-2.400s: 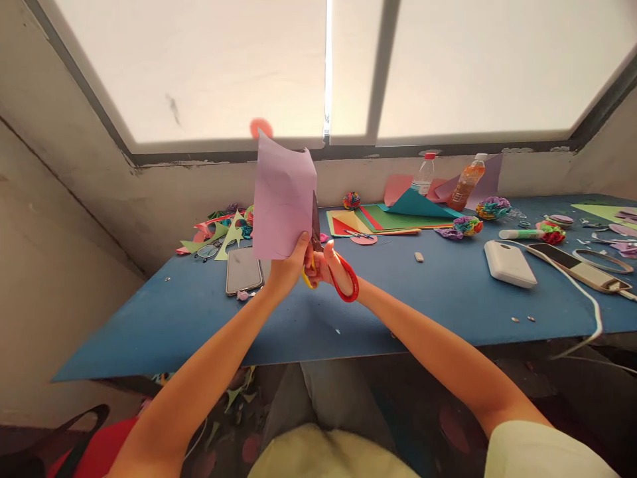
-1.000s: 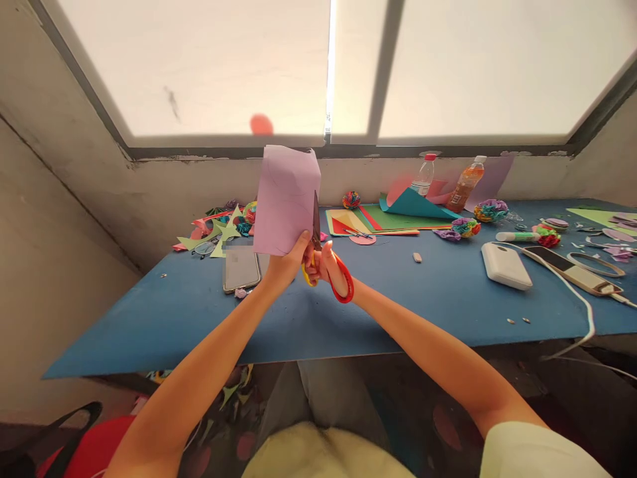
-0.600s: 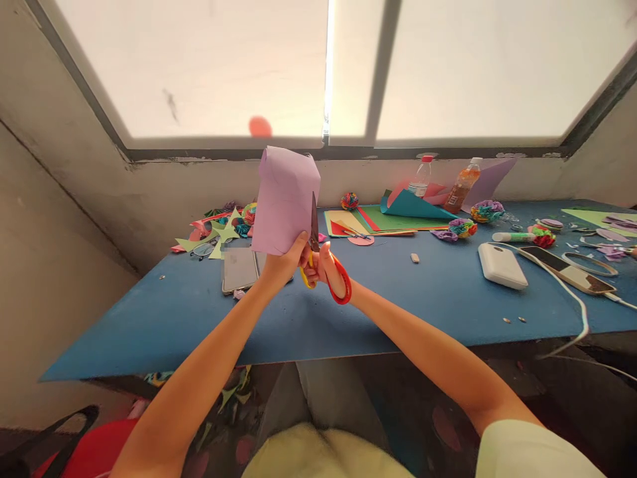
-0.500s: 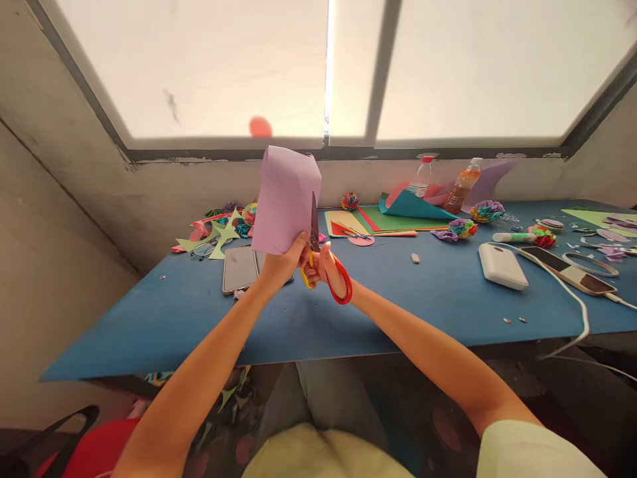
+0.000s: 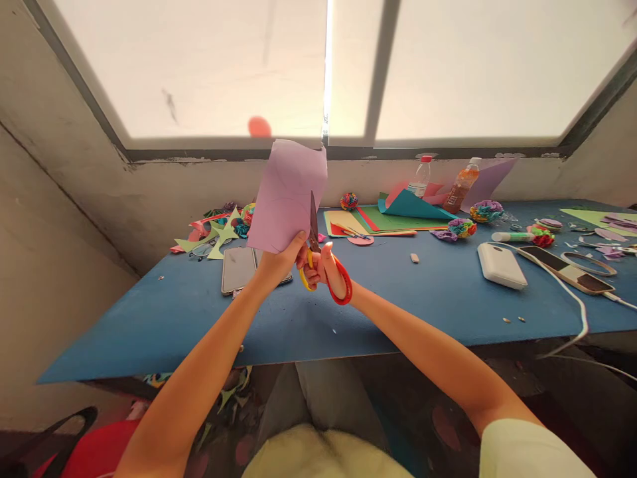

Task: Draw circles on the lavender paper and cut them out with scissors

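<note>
A sheet of light purple paper [image 5: 288,192] is held up above the table, gripped along its lower edge by my left hand [image 5: 286,255]. Faint curved lines show on its surface. My right hand [image 5: 321,271] holds scissors [image 5: 313,222] with yellow and red handles. Their dark blades point upward and lie against the right part of the paper. The two hands are close together, near the paper's lower right corner. Whether the blades have paper between them I cannot make out.
On the blue table [image 5: 199,338], a tablet [image 5: 239,269] and paper scraps [image 5: 223,232] lie left. Coloured paper sheets [image 5: 388,222] and two bottles [image 5: 462,186] are at the back. A white power bank [image 5: 501,265], phone [image 5: 567,269], glue stick [image 5: 512,237] and paper flowers [image 5: 488,211] are right.
The purple paper has tilted to the right at its top and lies flatter, its upper edge slightly higher. My left hand has shifted a little left; the scissors have barely moved.
</note>
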The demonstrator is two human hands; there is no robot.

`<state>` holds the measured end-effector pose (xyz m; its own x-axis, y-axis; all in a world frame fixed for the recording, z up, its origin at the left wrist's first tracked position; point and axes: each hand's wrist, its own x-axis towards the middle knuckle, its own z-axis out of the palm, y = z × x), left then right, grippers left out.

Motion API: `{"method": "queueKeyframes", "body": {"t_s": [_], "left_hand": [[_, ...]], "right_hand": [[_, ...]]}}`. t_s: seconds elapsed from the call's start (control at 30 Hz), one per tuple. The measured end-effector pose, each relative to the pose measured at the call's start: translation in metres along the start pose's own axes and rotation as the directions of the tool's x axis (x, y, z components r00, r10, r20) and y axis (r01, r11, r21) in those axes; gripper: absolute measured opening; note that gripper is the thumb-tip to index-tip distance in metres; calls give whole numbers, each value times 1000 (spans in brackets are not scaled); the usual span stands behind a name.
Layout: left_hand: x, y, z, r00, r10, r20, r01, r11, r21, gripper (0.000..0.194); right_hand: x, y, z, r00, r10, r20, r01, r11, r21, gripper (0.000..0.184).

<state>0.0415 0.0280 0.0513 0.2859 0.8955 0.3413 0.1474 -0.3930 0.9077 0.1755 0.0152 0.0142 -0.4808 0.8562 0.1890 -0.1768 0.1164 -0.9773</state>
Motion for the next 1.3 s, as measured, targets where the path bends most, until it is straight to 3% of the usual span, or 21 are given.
{"method": "queueKeyframes", "body": {"t_s": [0.5, 1.07, 1.17, 1.3], "left_hand": [[-3, 9, -1, 1000, -10, -17, 10, 1000, 19, 44], [-2, 11, -4, 998, -5, -61, 1, 998, -65, 40], [-3, 9, 0, 994, 4, -113, -15, 995, -96, 39], [-6, 4, 13, 947, 20, -320, -59, 992, -114, 36]], "right_hand": [[-2, 4, 2, 990, -3, -144, 6, 1000, 17, 82], [-6, 1, -4, 981, -23, -191, 8, 997, -79, 68], [-6, 0, -3, 979, -17, -203, 2, 997, -76, 68], [-7, -1, 3, 975, 37, -218, -41, 999, -17, 69]]}}
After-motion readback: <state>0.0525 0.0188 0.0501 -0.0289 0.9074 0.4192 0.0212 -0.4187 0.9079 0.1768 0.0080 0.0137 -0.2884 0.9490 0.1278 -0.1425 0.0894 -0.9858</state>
